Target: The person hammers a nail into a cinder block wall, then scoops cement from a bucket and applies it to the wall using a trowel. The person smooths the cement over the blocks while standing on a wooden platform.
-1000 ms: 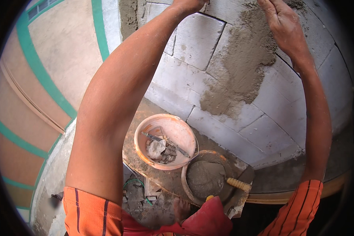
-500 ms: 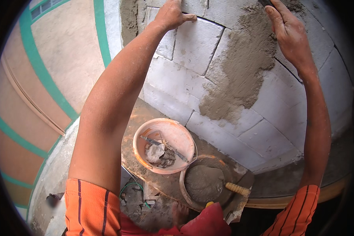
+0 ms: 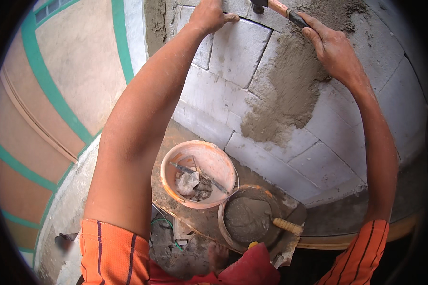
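High on the wall of white blocks [image 3: 233,59], my right hand [image 3: 335,50] is closed round the dark grip of a hammer [image 3: 278,7]. Its metal head is close to the wall at the upper edge of the view. To the left of that, my left hand [image 3: 208,18] rests against the blocks with its thumb stretched out sideways. The upper edge cuts off its other fingertips, and nothing shows in it. Rough grey mortar [image 3: 290,90] covers part of the wall below the hammer.
Below stand a pale bucket [image 3: 173,199] with rubble and a dark-handled tool, and a mortar tub [image 3: 222,223] holding wet mortar [image 3: 247,218] and a tool with a wrapped handle [image 3: 287,227]. Both rest on a dirty board [image 3: 176,130]. A green-striped floor [image 3: 76,61] lies left.
My right hand has moved left and slightly down, bringing the hammer's head and handle into view near my left hand. The left hand has hardly moved.
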Action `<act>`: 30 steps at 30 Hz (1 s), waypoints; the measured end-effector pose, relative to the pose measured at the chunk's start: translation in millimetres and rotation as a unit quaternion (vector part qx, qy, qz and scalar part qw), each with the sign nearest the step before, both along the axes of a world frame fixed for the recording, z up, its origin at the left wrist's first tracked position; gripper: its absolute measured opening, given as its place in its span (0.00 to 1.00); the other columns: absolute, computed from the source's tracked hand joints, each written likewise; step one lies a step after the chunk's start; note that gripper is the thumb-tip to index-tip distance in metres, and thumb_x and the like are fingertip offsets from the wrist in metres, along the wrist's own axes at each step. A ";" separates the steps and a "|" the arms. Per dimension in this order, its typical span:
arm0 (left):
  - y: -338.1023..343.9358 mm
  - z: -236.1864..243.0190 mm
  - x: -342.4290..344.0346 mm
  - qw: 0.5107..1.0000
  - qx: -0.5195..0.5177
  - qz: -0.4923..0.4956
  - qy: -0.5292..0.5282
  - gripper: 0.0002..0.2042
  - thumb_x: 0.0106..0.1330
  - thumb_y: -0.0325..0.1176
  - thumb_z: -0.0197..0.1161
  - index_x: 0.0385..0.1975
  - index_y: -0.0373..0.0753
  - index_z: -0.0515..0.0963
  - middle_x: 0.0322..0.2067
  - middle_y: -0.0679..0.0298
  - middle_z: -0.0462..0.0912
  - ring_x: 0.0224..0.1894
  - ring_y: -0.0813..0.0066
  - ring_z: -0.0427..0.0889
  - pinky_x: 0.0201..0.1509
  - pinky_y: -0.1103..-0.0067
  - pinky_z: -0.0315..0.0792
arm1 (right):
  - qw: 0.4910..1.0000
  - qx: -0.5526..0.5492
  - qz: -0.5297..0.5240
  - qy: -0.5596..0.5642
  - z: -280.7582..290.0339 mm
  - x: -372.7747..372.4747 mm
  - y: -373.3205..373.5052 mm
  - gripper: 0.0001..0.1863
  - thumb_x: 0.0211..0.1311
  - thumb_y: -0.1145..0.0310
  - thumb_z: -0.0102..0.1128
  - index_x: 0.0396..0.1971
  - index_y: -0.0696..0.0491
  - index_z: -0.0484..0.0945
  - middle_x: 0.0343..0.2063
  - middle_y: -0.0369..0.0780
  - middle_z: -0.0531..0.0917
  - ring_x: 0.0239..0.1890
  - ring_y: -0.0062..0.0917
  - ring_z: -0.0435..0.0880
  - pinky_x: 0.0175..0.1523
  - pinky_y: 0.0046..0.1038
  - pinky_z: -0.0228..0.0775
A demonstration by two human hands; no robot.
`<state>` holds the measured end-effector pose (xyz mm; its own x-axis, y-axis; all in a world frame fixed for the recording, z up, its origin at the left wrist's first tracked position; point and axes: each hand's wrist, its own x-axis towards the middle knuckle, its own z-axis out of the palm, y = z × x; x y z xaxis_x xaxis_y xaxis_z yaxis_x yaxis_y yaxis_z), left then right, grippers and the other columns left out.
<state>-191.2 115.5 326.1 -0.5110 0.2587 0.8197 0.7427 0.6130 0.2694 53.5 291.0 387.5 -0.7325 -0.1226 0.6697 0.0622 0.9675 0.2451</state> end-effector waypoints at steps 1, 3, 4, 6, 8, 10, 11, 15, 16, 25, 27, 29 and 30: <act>0.4 1.1 -0.2 1.000 0.007 -0.009 0.002 0.47 0.55 0.45 0.71 0.67 0.26 0.50 0.66 0.41 0.56 0.70 0.52 0.55 0.72 0.69 0.54 | 1.000 -0.006 0.019 0.019 2.8 1.7 -0.8 0.21 0.72 0.57 0.47 0.61 0.45 0.72 0.21 0.37 0.78 0.20 0.20 0.71 0.29 0.28 0.68; 0.7 2.0 -1.9 1.000 0.019 -0.024 0.005 0.46 0.55 0.43 0.70 0.66 0.25 0.51 0.66 0.41 0.57 0.69 0.51 0.56 0.72 0.69 0.54 | 0.996 -0.022 0.060 0.058 7.0 3.4 -1.3 0.21 0.72 0.56 0.47 0.61 0.46 0.71 0.23 0.38 0.80 0.22 0.22 0.74 0.31 0.30 0.69; -0.4 3.6 -4.0 0.999 0.023 -0.026 0.020 0.45 0.55 0.42 0.70 0.66 0.26 0.52 0.65 0.41 0.58 0.69 0.51 0.57 0.72 0.68 0.55 | 0.993 -0.029 0.079 0.077 10.0 5.2 -1.3 0.21 0.72 0.56 0.47 0.61 0.46 0.71 0.24 0.38 0.81 0.22 0.23 0.75 0.33 0.31 0.70; -3.6 2.1 -7.0 0.998 0.028 -0.032 0.043 0.42 0.55 0.40 0.70 0.65 0.28 0.55 0.64 0.41 0.60 0.67 0.49 0.59 0.71 0.68 0.56 | 0.986 -0.048 0.117 0.109 13.0 10.9 -2.8 0.22 0.72 0.55 0.47 0.61 0.46 0.71 0.27 0.40 0.82 0.24 0.26 0.78 0.35 0.33 0.72; 0.4 4.1 -2.8 0.986 0.083 -0.096 0.106 0.36 0.56 0.39 0.69 0.62 0.29 0.62 0.61 0.42 0.65 0.65 0.49 0.64 0.69 0.68 0.59 | 0.964 -0.052 0.218 0.144 19.9 16.6 -22.3 0.20 0.69 0.64 0.50 0.58 0.55 0.72 0.36 0.47 0.83 0.36 0.31 0.82 0.43 0.29 0.73; 6.9 21.9 14.9 0.955 0.152 -0.179 0.182 0.23 0.59 0.40 0.65 0.50 0.31 0.75 0.50 0.44 0.78 0.55 0.50 0.76 0.62 0.68 0.67 | 0.951 -0.056 0.262 0.157 25.1 24.3 -32.8 0.19 0.67 0.69 0.52 0.56 0.59 0.72 0.41 0.51 0.83 0.42 0.35 0.84 0.47 0.28 0.74; 10.5 29.4 19.0 0.957 0.152 -0.193 0.154 0.21 0.59 0.40 0.65 0.48 0.31 0.77 0.47 0.45 0.80 0.52 0.51 0.78 0.59 0.68 0.69 | 0.951 -0.063 0.260 0.154 25.8 26.9 -34.7 0.19 0.67 0.70 0.53 0.56 0.58 0.72 0.42 0.51 0.82 0.42 0.35 0.85 0.47 0.28 0.74; 19.4 42.7 32.2 0.956 0.173 -0.233 0.042 0.17 0.61 0.40 0.62 0.39 0.30 0.81 0.34 0.48 0.84 0.40 0.58 0.83 0.46 0.68 0.73 | 0.948 0.125 0.228 0.183 31.4 24.6 -17.7 0.21 0.63 0.70 0.57 0.56 0.54 0.73 0.35 0.48 0.82 0.34 0.35 0.85 0.39 0.30 0.75; 21.1 41.4 36.7 0.956 0.183 -0.230 -0.014 0.17 0.61 0.40 0.62 0.38 0.30 0.81 0.33 0.48 0.84 0.39 0.60 0.83 0.44 0.68 0.73 | 0.946 0.172 0.206 0.181 33.1 26.2 -15.9 0.21 0.62 0.70 0.58 0.56 0.52 0.73 0.32 0.46 0.82 0.31 0.35 0.84 0.36 0.31 0.75; 24.4 33.2 29.3 0.943 0.225 -0.241 -0.032 0.11 0.62 0.36 0.61 0.34 0.33 0.77 0.27 0.59 0.81 0.31 0.68 0.79 0.36 0.70 0.72 | 0.959 0.234 0.097 0.127 35.4 14.7 -13.8 0.22 0.59 0.65 0.60 0.55 0.43 0.75 0.18 0.39 0.75 0.15 0.29 0.76 0.19 0.29 0.68; 23.8 32.5 25.1 0.945 0.223 -0.240 -0.020 0.11 0.62 0.35 0.61 0.35 0.33 0.77 0.29 0.59 0.81 0.32 0.68 0.79 0.36 0.70 0.72 | 0.934 0.264 0.167 0.172 31.8 11.5 -10.8 0.21 0.60 0.64 0.59 0.55 0.41 0.75 0.17 0.39 0.75 0.15 0.29 0.75 0.18 0.30 0.67; 21.1 35.4 26.4 0.951 0.212 -0.224 -0.017 0.10 0.63 0.34 0.61 0.36 0.33 0.78 0.30 0.58 0.82 0.33 0.68 0.79 0.37 0.70 0.72 | 0.947 0.260 0.130 0.136 32.9 13.1 -16.2 0.21 0.60 0.64 0.59 0.55 0.42 0.75 0.17 0.39 0.75 0.15 0.28 0.75 0.19 0.30 0.67; 21.6 36.4 31.3 0.948 0.217 -0.233 -0.023 0.10 0.63 0.34 0.61 0.37 0.33 0.78 0.30 0.58 0.82 0.33 0.68 0.80 0.37 0.70 0.72 | 0.953 0.258 0.110 0.118 33.5 14.2 -17.3 0.21 0.60 0.64 0.59 0.55 0.43 0.75 0.17 0.39 0.75 0.15 0.28 0.75 0.19 0.29 0.68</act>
<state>-159.9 137.1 362.4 -0.4615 0.1099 0.8803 0.8871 0.0451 0.4594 67.7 273.7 421.0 -0.4882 -0.6134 0.6208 -0.0156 0.7174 0.6965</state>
